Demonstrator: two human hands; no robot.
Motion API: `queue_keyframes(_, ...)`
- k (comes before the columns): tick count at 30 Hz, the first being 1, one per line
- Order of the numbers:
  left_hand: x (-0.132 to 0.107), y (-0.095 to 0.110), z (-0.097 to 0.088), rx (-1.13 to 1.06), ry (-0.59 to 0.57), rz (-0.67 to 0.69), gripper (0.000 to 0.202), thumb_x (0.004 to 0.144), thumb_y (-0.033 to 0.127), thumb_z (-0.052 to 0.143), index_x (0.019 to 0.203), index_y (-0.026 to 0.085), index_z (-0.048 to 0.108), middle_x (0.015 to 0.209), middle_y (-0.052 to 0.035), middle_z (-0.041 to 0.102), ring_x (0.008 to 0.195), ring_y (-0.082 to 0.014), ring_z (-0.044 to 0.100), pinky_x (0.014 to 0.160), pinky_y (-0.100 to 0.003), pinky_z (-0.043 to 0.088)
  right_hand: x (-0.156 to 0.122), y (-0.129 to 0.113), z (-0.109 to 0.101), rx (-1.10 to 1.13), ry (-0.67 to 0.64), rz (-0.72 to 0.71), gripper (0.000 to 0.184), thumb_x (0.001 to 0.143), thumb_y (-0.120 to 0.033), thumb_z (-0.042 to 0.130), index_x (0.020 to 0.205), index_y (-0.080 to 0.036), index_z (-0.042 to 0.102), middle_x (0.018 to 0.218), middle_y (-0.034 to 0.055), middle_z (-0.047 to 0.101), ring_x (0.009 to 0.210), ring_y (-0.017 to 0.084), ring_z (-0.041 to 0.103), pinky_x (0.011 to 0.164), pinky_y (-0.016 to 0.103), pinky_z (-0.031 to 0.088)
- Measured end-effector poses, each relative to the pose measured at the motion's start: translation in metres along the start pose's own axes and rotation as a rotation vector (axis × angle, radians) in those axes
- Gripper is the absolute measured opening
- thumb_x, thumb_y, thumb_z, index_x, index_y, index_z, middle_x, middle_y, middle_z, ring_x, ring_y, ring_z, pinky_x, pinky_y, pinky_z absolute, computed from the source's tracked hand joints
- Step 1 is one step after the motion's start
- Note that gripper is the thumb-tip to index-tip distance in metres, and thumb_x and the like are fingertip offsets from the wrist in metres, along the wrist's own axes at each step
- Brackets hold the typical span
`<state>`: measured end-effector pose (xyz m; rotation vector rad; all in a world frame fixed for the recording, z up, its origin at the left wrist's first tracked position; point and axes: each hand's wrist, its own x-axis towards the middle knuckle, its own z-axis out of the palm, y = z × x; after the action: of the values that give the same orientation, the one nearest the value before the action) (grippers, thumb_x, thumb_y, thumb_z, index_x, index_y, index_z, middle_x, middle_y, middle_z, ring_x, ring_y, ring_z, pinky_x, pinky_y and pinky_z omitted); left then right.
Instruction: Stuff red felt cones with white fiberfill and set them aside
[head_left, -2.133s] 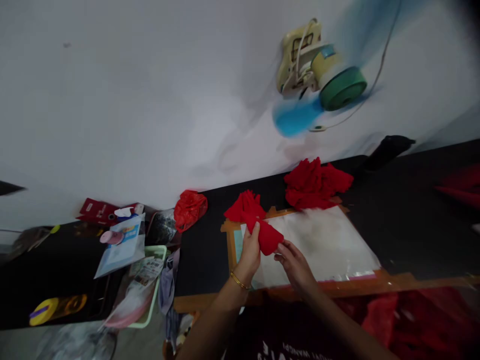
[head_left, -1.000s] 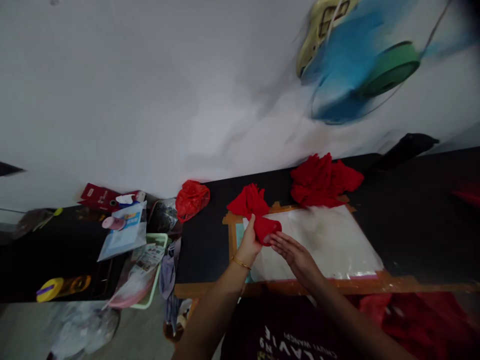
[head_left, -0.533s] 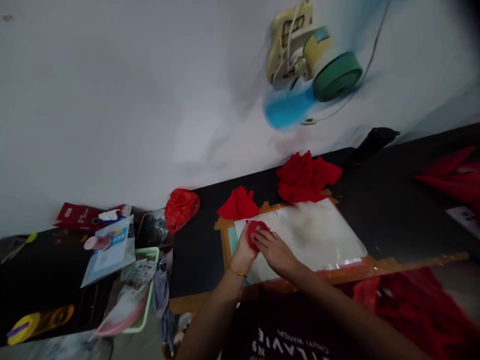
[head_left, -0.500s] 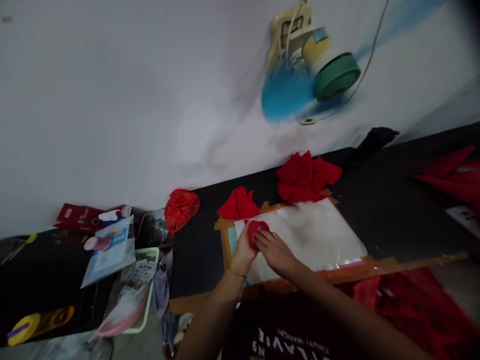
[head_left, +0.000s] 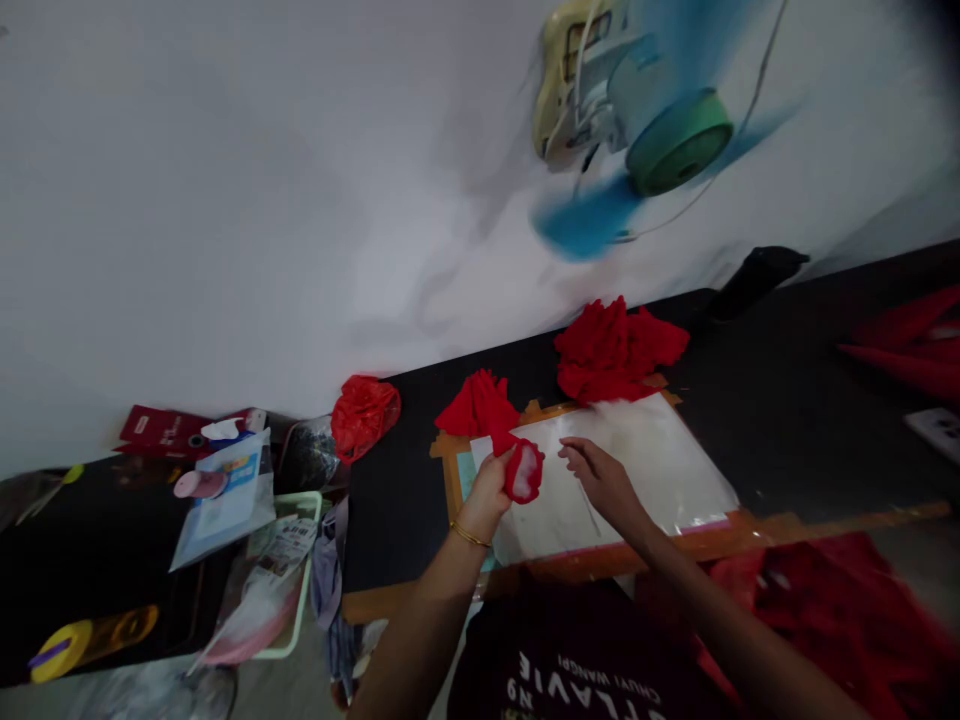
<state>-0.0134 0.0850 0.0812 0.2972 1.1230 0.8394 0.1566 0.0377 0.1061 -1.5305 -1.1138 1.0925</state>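
My left hand (head_left: 488,486) is closed around a small red cloth piece (head_left: 517,490); its open end faces up and shows something white inside. To the right of it, my right hand (head_left: 600,475) hovers over the white sheet (head_left: 637,450), apart from the cloth. Its fingertips are pressed together, and whatever they hold is too small to make out. A thin line shows just below that hand; I cannot tell what it is. Beyond my hands lie a small red cloth bundle (head_left: 478,405) and a larger red cloth heap (head_left: 615,350).
A fan (head_left: 679,145) with blurred blue blades hangs on the wall above the black table (head_left: 397,520). A red plastic bag (head_left: 364,415) sits at the table's left corner. A green-rimmed basket (head_left: 300,600) stands at left, and red fabric (head_left: 832,610) lies at lower right.
My right hand has moved off the red cloth piece to the right. The cloth's open end with white inside now shows in my left hand.
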Motion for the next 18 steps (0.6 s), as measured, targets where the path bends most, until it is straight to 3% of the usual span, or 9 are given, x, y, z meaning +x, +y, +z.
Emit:
queue_keyframes(3, -0.003, -0.007, 0.009, 0.046, 0.017, 0.053, 0.031, 0.064, 0.034, 0.081, 0.082, 0.016, 0.063, 0.077, -0.0056, 0.072, 0.076, -0.0205, 0.068, 0.077, -0.034, 0.054, 0.02, 0.001, 0.003, 0.049, -0.11, 0.149, 0.03, 0.085, -0.048, 0.056, 0.095, -0.024, 0.07, 0.079, 0.0019, 0.071, 0.059, 0.017, 0.059, 0.057, 0.029, 0.046)
queue_keyframes(6, -0.011, -0.012, 0.02, 0.099, 0.025, 0.122, 0.04, 0.063, 0.034, 0.083, 0.093, 0.017, 0.063, 0.08, -0.004, 0.072, 0.078, -0.0211, 0.069, 0.077, -0.034, 0.054, 0.028, 0.008, 0.006, 0.052, -0.152, 0.2, 0.026, 0.078, -0.047, 0.066, 0.087, -0.023, 0.071, 0.076, 0.0018, 0.071, 0.062, 0.017, 0.061, 0.057, 0.027, 0.045)
queue_keyframes(9, -0.021, -0.01, 0.026, 0.087, -0.02, 0.125, 0.047, 0.066, 0.038, 0.082, 0.103, 0.016, 0.063, 0.09, -0.0068, 0.073, 0.086, -0.0231, 0.07, 0.082, -0.035, 0.054, 0.023, 0.02, 0.01, 0.15, -0.23, 0.212, 0.041, 0.065, -0.041, 0.079, 0.1, -0.022, 0.07, 0.078, 0.0007, 0.071, 0.069, 0.018, 0.063, 0.061, 0.028, 0.048)
queue_keyframes(11, -0.026, -0.008, 0.026, 0.037, -0.065, 0.09, 0.049, 0.069, 0.043, 0.08, 0.107, 0.016, 0.063, 0.096, -0.0088, 0.073, 0.092, -0.0241, 0.07, 0.084, -0.036, 0.055, 0.017, 0.027, 0.012, 0.273, -0.259, 0.237, 0.052, 0.064, -0.039, 0.08, 0.11, -0.021, 0.065, 0.08, -0.0004, 0.071, 0.071, 0.018, 0.064, 0.064, 0.029, 0.05)
queue_keyframes(14, -0.032, -0.011, 0.019, 0.041, -0.125, 0.084, 0.054, 0.067, 0.041, 0.082, 0.113, 0.018, 0.063, 0.104, -0.0097, 0.073, 0.095, -0.0235, 0.069, 0.084, -0.035, 0.055, 0.009, 0.033, 0.015, 0.4, -0.194, 0.287, 0.049, 0.068, -0.041, 0.077, 0.109, -0.019, 0.062, 0.085, 0.0012, 0.072, 0.075, 0.019, 0.066, 0.069, 0.032, 0.051)
queue_keyframes(18, -0.034, -0.024, 0.008, 0.257, -0.114, 0.067, 0.057, 0.059, 0.037, 0.087, 0.105, 0.011, 0.067, 0.096, -0.0125, 0.073, 0.079, -0.0223, 0.069, 0.072, -0.034, 0.055, 0.005, 0.037, 0.015, 0.407, -0.092, 0.263, 0.044, 0.069, -0.043, 0.077, 0.103, -0.018, 0.065, 0.093, 0.0041, 0.073, 0.083, 0.021, 0.066, 0.075, 0.032, 0.051)
